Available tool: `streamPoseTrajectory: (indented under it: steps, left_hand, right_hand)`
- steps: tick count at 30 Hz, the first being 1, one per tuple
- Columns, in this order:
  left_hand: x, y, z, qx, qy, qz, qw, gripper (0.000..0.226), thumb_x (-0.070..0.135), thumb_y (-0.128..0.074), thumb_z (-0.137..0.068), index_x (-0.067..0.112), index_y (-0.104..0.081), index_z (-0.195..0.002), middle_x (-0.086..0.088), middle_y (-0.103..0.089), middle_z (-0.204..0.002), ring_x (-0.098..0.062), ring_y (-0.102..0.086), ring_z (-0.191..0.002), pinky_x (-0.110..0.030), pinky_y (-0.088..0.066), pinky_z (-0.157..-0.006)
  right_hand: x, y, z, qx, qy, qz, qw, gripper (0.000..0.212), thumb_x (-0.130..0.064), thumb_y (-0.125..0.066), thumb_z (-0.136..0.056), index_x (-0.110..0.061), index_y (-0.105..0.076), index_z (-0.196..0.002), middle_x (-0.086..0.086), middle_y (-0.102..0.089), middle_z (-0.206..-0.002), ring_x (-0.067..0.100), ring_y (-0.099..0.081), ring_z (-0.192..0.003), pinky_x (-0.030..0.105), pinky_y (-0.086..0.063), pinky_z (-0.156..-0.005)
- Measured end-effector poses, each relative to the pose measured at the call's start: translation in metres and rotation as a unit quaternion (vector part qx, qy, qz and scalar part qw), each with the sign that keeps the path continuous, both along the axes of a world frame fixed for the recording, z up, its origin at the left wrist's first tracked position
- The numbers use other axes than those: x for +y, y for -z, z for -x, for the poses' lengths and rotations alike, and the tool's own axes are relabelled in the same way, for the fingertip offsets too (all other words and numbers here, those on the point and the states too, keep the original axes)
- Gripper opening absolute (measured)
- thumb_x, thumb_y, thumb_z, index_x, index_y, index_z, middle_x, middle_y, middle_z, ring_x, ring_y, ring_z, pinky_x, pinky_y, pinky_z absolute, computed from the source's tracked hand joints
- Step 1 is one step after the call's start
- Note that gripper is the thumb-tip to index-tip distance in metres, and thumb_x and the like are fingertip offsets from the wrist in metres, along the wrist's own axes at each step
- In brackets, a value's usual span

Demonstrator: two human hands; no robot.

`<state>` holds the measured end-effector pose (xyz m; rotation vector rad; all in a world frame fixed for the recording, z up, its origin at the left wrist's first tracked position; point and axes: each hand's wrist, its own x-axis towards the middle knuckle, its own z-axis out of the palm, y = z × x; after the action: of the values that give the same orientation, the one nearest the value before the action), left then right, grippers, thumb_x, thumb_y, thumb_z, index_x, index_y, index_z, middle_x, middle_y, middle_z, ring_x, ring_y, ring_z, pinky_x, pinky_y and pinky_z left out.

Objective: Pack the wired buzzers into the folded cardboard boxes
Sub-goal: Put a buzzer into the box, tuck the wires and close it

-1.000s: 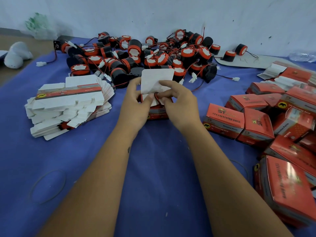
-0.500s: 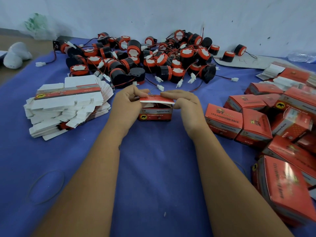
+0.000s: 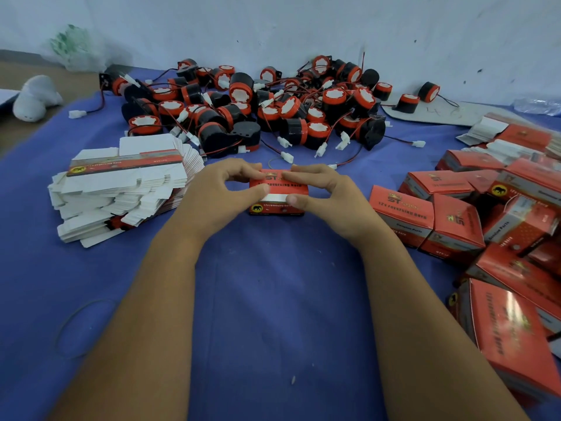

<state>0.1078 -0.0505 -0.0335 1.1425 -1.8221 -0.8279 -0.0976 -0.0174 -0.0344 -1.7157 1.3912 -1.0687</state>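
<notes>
head view: near to far, one moment of my packing job.
cloth: blue fabric table cover (image 3: 273, 314) under everything; soft and flat, so a box sits steady while I press on it.
left hand: my left hand (image 3: 212, 199) grips the left end of the small red printed cardboard box (image 3: 277, 205), fingers on top, thumb at the front, to brace it.
right hand: my right hand (image 3: 328, 192) grips the right end the same way, fingers over the lid, thumb by the white tuck flap (image 3: 276, 198).
box state: sits on the cloth between my hands, lid down, flap showing white along the front edge, so I judge it not fully tucked.
buzzer inside: can't see it; box is covered.
step: closing the lid; two-handed so the flap goes in square.
risk: flap may buckle if pushed off-centre.
left side: stack of flat white unfolded carton blanks (image 3: 121, 189) just beside my left hand, in easy reach for the next box.
right side: heap of closed red cardboard boxes (image 3: 473, 217), finished output kept apart from the blanks.
far: pile of black-and-red round wired buzzers with white plug connectors (image 3: 264, 107) against the pale wall (image 3: 303, 22), directly ahead of the work spot.
progress: many buzzers still loose; well short of done.
</notes>
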Motion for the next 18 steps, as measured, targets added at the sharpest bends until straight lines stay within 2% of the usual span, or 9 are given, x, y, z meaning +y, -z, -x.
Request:
streamPoseTrajectory:
  steps: [3, 5, 8, 13, 15, 18]
  left_hand:
    - [0.001, 0.000, 0.000, -0.036, 0.020, 0.022, 0.999, 0.029, 0.024, -0.079, -0.081, 0.029, -0.070, -0.109, 0.012, -0.061, -0.118, 0.002, -0.055, -0.110, -0.001, -0.040, -0.083]
    - [0.000, -0.001, 0.001, -0.029, 0.019, 0.033, 0.999, 0.030, 0.023, -0.080, -0.080, 0.031, -0.070, -0.107, 0.008, -0.063, -0.117, 0.001, -0.056, -0.113, -0.006, -0.040, -0.090]
    - [-0.001, 0.001, 0.004, 0.016, 0.008, 0.028, 0.999, 0.024, 0.022, -0.078, -0.082, 0.028, -0.071, -0.105, 0.008, -0.067, -0.115, 0.003, -0.059, -0.112, -0.018, -0.045, -0.098]
    - [-0.001, 0.003, 0.008, 0.046, -0.020, 0.054, 0.997, 0.020, 0.025, -0.076, -0.084, 0.036, -0.070, -0.100, 0.015, -0.069, -0.105, 0.009, -0.061, -0.100, -0.006, -0.045, -0.085]
    - [-0.001, 0.005, 0.013, 0.047, -0.028, 0.063, 0.997, 0.023, 0.021, -0.076, -0.085, 0.034, -0.070, -0.103, 0.009, -0.069, -0.110, 0.003, -0.062, -0.104, -0.009, -0.045, -0.090]
    - [-0.001, 0.007, 0.020, 0.057, -0.048, 0.063, 0.995, 0.022, 0.014, -0.074, -0.086, 0.031, -0.071, -0.100, 0.003, -0.068, -0.119, -0.006, -0.060, -0.113, -0.026, -0.047, -0.100]
  right_hand:
    - [-0.001, 0.003, -0.005, 0.032, 0.039, 0.043, 0.998, 0.036, -0.023, -0.073, -0.086, -0.030, -0.066, -0.121, -0.018, -0.054, -0.122, -0.011, -0.048, -0.110, 0.007, -0.040, -0.093]
    - [-0.001, 0.004, -0.008, 0.047, 0.054, 0.062, 0.995, 0.035, -0.024, -0.073, -0.086, -0.028, -0.067, -0.120, -0.016, -0.056, -0.117, -0.005, -0.049, -0.112, 0.015, -0.040, -0.099]
    - [-0.001, 0.002, -0.010, 0.039, 0.064, 0.072, 0.995, 0.030, -0.026, -0.072, -0.087, -0.027, -0.069, -0.117, -0.016, -0.060, -0.111, -0.002, -0.053, -0.109, 0.012, -0.042, -0.095]
    - [0.000, 0.000, -0.013, 0.016, 0.077, 0.089, 0.993, 0.026, -0.024, -0.068, -0.090, -0.022, -0.070, -0.116, -0.012, -0.064, -0.107, 0.002, -0.058, -0.105, 0.013, -0.047, -0.090]
    - [0.000, 0.000, -0.014, -0.005, 0.089, 0.085, 0.992, 0.026, -0.022, -0.070, -0.089, -0.021, -0.069, -0.115, -0.010, -0.065, -0.111, 0.004, -0.059, -0.108, 0.017, -0.047, -0.093]
    - [0.000, 0.003, -0.019, -0.012, 0.139, 0.117, 0.983, 0.021, -0.019, -0.073, -0.087, -0.024, -0.069, -0.106, -0.008, -0.064, -0.111, 0.008, -0.059, -0.108, 0.026, -0.048, -0.097]
